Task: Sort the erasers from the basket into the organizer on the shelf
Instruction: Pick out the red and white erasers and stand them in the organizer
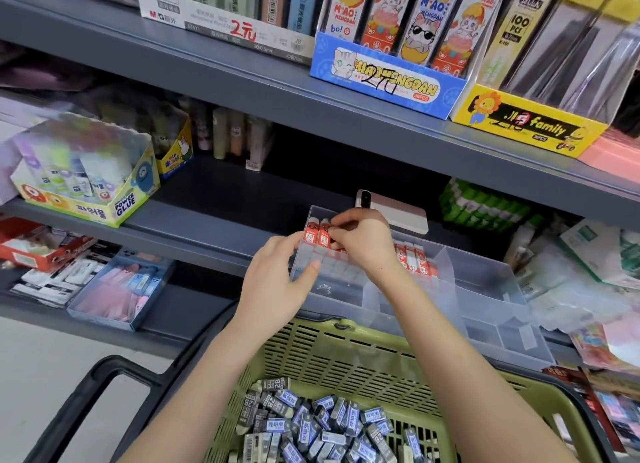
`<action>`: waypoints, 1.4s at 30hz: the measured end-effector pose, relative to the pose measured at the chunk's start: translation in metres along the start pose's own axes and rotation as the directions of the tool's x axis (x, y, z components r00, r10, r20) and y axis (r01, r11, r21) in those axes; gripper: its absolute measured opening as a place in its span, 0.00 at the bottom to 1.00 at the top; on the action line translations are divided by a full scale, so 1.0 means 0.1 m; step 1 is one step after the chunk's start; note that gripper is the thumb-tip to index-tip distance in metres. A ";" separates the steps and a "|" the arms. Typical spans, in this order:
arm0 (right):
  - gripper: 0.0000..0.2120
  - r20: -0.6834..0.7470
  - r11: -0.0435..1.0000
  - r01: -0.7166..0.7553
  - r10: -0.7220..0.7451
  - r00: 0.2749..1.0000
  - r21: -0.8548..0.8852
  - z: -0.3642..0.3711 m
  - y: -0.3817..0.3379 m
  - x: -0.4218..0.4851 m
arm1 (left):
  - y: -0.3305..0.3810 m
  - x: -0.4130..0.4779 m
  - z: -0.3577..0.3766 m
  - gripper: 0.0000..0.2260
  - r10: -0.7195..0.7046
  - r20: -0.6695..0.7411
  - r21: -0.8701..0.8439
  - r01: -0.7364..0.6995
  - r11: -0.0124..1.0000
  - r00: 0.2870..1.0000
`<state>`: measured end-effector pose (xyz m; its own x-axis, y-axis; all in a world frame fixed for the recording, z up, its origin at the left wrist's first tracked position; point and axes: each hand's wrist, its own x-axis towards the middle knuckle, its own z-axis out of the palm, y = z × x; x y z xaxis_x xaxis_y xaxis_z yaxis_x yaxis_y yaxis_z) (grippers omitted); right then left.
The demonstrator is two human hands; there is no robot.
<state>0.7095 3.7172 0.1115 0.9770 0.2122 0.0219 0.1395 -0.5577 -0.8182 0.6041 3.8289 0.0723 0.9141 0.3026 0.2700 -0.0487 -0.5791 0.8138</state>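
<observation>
1. Both forearms rise from the bottom of the view and pass over the green basket (346, 355). They reach the clear organizer (485, 289), which sits on the grey shelf (221, 199).
2. The left hand (277, 279) is at the organizer's left wall, palm turned inward. Its thumb lies across the front of the wall and its fingers curve up the outer side, so it holds the wall between them. The index fingertip reaches up beside the leftmost red-sleeved piece.
3. The right hand (362, 244) is bent down at the wrist over the organizer's left compartment. Its fingers are curled tight, and the tips pinch the top of a red eraser (324, 236) that stands upright in the back row.
4. The two hands are close together, thumb side to thumb side, but not touching.
5. More red erasers (414, 260) stand upright in a row just right of the right hand, left of a slanted divider. The hand hides the stretch of the row beneath it.
6. Blue-and-grey erasers (311, 424) lie heaped in the basket, below the organizer and between the two forearms.
</observation>
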 end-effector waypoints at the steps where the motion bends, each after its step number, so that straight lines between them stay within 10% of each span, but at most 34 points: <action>1: 0.05 -0.023 0.997 0.046 -0.047 0.999 -0.065 -0.01 0.00 -0.02 | 0.00 0.00 0.00 0.20 -0.001 0.002 -0.007 0.001 1.000 1.000; 6: 0.09 -0.058 0.944 0.204 -0.226 0.972 -0.258 -0.05 0.00 -0.19 | 0.02 0.00 -0.01 0.20 -0.008 0.015 -0.022 0.009 1.000 1.000; 15: 0.11 -0.028 0.981 -0.007 0.002 1.000 -0.196 0.07 -0.05 -0.05 | 0.02 -0.01 -0.01 0.19 -0.007 0.028 -0.004 0.007 1.000 1.000; 20: 0.10 -0.117 0.937 0.187 -0.230 0.966 -0.295 -0.05 -0.10 -0.39 | 0.05 -0.01 -0.03 0.19 -0.012 0.036 -0.012 0.013 1.000 0.999; 24: 0.05 -0.169 0.875 0.429 -0.468 0.867 -0.224 -0.26 0.11 -1.04 | 0.12 -0.12 -0.05 0.16 0.028 -0.122 -0.044 -0.034 0.998 0.992; 29: 0.04 0.032 0.949 0.259 -0.257 0.966 -0.178 -0.37 0.93 -1.79 | 0.20 -0.49 0.02 0.06 0.243 -0.327 0.042 -0.242 0.969 0.913; 34: 0.14 0.297 0.898 0.040 0.102 0.949 -0.437 -0.17 1.73 -2.06 | 0.01 -0.90 0.39 0.05 0.260 0.253 0.118 -0.297 0.948 0.932; 37: 0.15 0.311 0.849 0.065 0.121 0.943 -0.525 -0.07 1.96 -2.09 | -0.30 -1.13 0.61 0.11 0.026 0.649 0.330 -0.312 0.891 0.760; 42: 0.11 0.318 0.784 0.091 0.139 0.938 -0.614 -0.12 2.21 -2.22 | -0.64 -1.57 0.83 0.22 -0.061 0.848 0.367 -0.501 0.783 0.526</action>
<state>0.5252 3.5375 -0.0672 0.8845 0.3761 -0.2759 0.2976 -0.9105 -0.2873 0.4975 3.7553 -0.0651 0.8255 -0.4476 -0.3438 -0.3486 -0.8834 0.3132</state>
